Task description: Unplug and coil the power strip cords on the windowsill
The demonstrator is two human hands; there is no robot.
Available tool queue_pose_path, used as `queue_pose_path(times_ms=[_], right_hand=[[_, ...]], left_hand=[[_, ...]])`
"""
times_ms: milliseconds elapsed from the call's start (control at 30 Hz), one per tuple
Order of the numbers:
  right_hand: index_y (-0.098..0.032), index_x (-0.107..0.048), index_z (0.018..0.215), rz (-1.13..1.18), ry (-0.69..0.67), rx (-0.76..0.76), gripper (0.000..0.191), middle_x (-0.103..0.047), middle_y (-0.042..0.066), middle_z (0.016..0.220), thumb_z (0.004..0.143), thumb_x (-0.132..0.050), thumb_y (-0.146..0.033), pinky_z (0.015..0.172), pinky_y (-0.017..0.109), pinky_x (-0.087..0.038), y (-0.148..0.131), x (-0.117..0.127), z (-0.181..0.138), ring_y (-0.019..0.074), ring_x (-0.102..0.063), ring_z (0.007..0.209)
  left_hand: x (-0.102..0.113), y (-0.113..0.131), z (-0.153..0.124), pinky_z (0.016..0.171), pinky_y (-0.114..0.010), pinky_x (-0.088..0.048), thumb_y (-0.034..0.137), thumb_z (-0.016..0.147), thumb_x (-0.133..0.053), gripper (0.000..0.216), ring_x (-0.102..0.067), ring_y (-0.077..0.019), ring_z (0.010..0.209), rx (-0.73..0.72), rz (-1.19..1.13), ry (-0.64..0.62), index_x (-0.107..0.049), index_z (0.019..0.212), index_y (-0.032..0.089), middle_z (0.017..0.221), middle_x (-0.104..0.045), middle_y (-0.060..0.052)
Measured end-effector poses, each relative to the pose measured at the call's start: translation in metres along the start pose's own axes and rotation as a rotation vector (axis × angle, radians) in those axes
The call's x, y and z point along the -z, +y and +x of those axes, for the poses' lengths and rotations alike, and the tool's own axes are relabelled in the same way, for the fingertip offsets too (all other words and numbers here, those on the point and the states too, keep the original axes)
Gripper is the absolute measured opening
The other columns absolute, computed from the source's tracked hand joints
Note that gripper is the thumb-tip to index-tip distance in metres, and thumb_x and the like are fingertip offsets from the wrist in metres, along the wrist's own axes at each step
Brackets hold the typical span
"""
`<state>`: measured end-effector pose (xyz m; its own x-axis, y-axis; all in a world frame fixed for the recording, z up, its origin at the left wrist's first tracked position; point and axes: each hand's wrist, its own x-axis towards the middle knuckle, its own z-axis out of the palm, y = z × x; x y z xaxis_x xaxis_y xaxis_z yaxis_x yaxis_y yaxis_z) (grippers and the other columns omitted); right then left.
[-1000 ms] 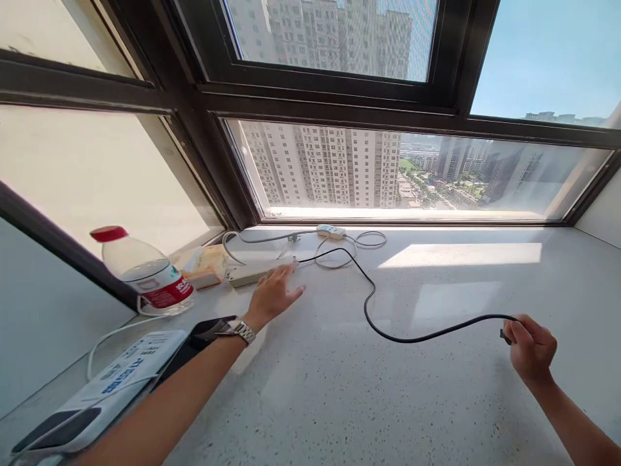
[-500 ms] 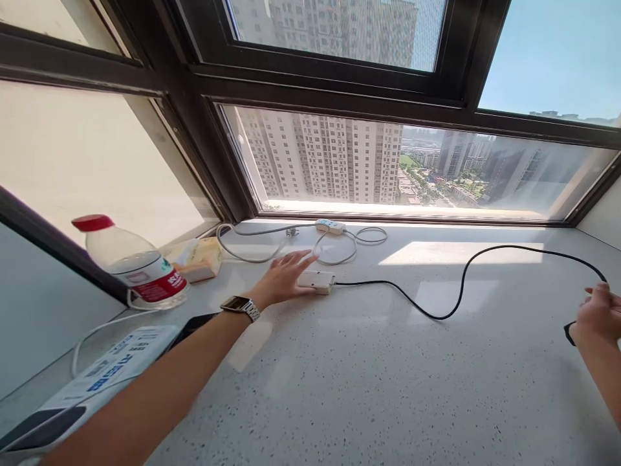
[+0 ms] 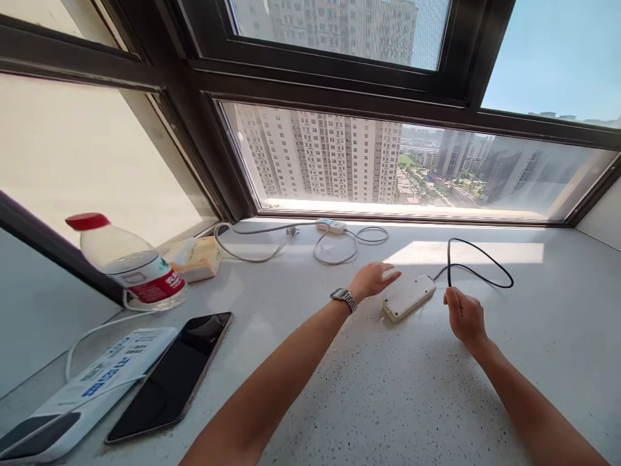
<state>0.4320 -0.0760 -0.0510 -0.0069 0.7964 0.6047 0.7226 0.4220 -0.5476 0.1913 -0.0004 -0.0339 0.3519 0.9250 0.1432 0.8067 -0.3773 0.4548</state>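
Cable [image 3: 478, 272] end hidden in right hand [image 3: 466, 317] | left hand [image 3: 373, 279] blurred

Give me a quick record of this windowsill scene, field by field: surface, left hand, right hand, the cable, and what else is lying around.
surface: speckled white sill under a dark-framed window
left hand: left hand, open and flat, fingertips at the white power strip; wristwatch on the wrist
right hand: right hand, closed on the black cable
cable: loops from the power strip's far end round to the right hand
other items: water bottle with red cap, dark tablet, second white strip with grey cord, tissue pack
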Motion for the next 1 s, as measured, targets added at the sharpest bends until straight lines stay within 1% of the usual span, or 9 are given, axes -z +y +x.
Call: queue_pose_path(times_ms=[133,267,367,467,533,600,733,867,1000], right_hand=[[-0.02,-0.046,0.055,0.03,-0.123,-0.097,0.055,-0.04,-0.001,0.044,0.091,-0.03,-0.059,0.045,0.026,-0.02,-0.009,-0.013,-0.002,0.012,-0.036,0.041],[-0.02,-0.049,0.059,0.513,-0.25,-0.333,0.052,-0.029,-0.006,0.044,0.083,-0.042,-0.065,0.042,0.024,-0.021,-0.026,-0.02,-0.001,0.0095,-0.027,0.04],[-0.02,-0.047,0.061,0.966,-0.312,-0.6,0.044,-0.026,-0.009,0.046,0.077,-0.056,-0.06,0.038,0.021,-0.018,-0.051,-0.025,0.003,0.0066,-0.02,0.039],[-0.02,-0.048,0.062,1.313,-0.177,-0.788,0.038,-0.033,-0.008,0.047,0.075,-0.061,-0.052,0.038,0.02,-0.025,-0.08,-0.035,0.007,0.007,-0.029,0.041],[-0.019,-0.052,0.063,1.491,-0.069,-0.83,0.034,-0.038,-0.006,0.048,0.075,-0.063,-0.049,0.042,0.02,-0.033,-0.097,-0.044,0.007,0.0079,-0.037,0.044],[-0.019,-0.054,0.063,1.617,0.001,-0.85,0.031,-0.046,-0.005,0.052,0.073,-0.066,-0.046,0.049,0.021,-0.04,-0.108,-0.054,0.003,0.0088,-0.044,0.049],[-0.018,-0.057,0.059,1.657,0.015,-0.842,0.026,-0.055,-0.002,0.059,0.066,-0.07,-0.039,0.059,0.024,-0.047,-0.104,-0.063,-0.011,0.0116,-0.054,0.061],[-0.018,-0.054,0.054,1.486,-0.018,-0.884,0.021,-0.055,-0.002,0.056,0.06,-0.069,-0.032,0.051,0.022,-0.044,-0.078,-0.056,-0.017,0.0108,-0.051,0.055],[-0.019,-0.055,0.058,1.263,-0.317,-0.914,0.026,-0.052,-0.001,0.051,0.067,-0.058,-0.042,0.041,0.024,-0.034,-0.066,-0.055,-0.022,0.0114,-0.045,0.044]], left_hand=[[0.032,-0.058,0.005,0.091,-0.038,-0.045,0.052,0.086,-0.045,0.05,-0.058,-0.0319,0.113,0.164,-0.038,0.03,-0.064,0.108,0.012,0.118,-0.063,-0.02],[0.042,-0.084,-0.01,0.096,-0.046,-0.041,0.052,0.09,-0.032,0.06,-0.05,-0.0361,0.122,0.321,-0.095,0.182,-0.057,0.12,0.007,0.128,-0.055,-0.026],[0.03,-0.06,-0.041,0.101,-0.04,-0.04,0.056,0.09,-0.029,0.063,-0.047,-0.0302,0.126,0.275,-0.186,0.232,-0.054,0.127,0.011,0.134,-0.053,-0.019],[0.01,-0.017,-0.087,0.102,-0.035,-0.041,0.059,0.09,-0.032,0.061,-0.051,-0.0251,0.123,0.072,-0.446,0.121,-0.056,0.127,0.017,0.132,-0.057,-0.011],[-0.003,0.011,-0.115,0.101,-0.037,-0.041,0.056,0.085,-0.048,0.06,-0.055,-0.0263,0.117,-0.021,-0.642,0.028,-0.053,0.131,0.018,0.125,-0.062,-0.011],[-0.014,0.03,-0.135,0.094,-0.037,-0.045,0.047,0.074,-0.067,0.064,-0.061,-0.0262,0.106,0.008,-0.708,-0.008,-0.053,0.13,0.019,0.117,-0.066,-0.011],[-0.023,0.033,-0.144,0.069,-0.031,-0.05,0.033,0.067,-0.074,0.046,-0.065,-0.0206,0.073,0.179,-0.794,0.091,-0.062,0.108,0.016,0.081,-0.07,-0.006],[-0.01,0.012,-0.141,0.053,-0.025,-0.048,0.036,0.058,-0.082,0.045,-0.064,-0.017,0.059,0.381,-1.177,0.331,-0.059,0.091,0.015,0.066,-0.063,0.0],[0.007,-0.007,-0.142,0.051,-0.02,-0.047,0.035,0.045,-0.09,0.053,-0.062,-0.0123,0.059,0.482,-1.491,0.583,-0.062,0.086,0.015,0.069,-0.064,0.001]])
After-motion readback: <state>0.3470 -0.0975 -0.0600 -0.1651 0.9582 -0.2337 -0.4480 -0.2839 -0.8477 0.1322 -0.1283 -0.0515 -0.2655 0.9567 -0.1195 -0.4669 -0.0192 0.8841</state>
